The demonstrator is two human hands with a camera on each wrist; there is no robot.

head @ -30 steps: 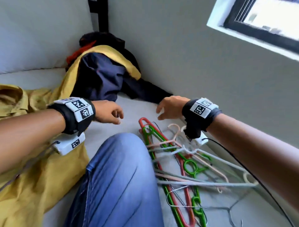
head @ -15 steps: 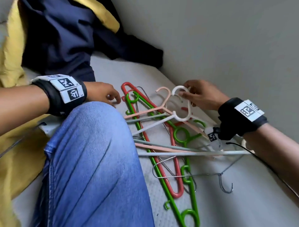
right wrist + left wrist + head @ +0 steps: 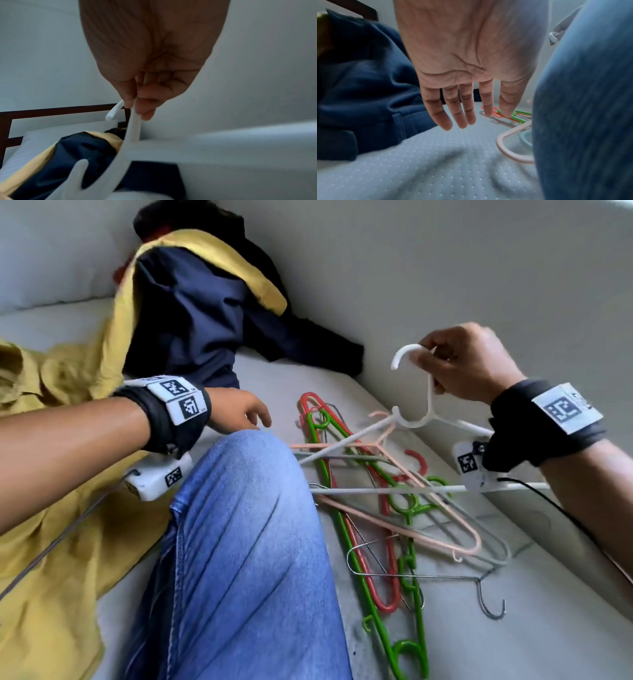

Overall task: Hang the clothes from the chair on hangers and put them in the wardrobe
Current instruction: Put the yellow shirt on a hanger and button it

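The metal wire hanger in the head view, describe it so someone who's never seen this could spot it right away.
Start at the bent knee in blue jeans; the pile of hangers lies on the mattress beside it. At the pile's near end lies the wire hanger, its hook pointing toward the wall. It alone is thin bare grey metal; the others are thicker coloured plastic.

No readable words or numbers showed; the wrist bands (image 3: pixel 185 402) carried only black-and-white square code markers.

Right hand (image 3: pixel 469 364) is pinching the white hanger (image 3: pixel 416 419) by its hook neck, holding it up over the hanger pile (image 3: pixel 383 508) on the bed (image 3: pixel 513 645). Left hand (image 3: pixel 236 409) is just hanging loose by the denim knee (image 3: pixel 246 542), navy jacket (image 3: pixel 191 313) lying behind it.
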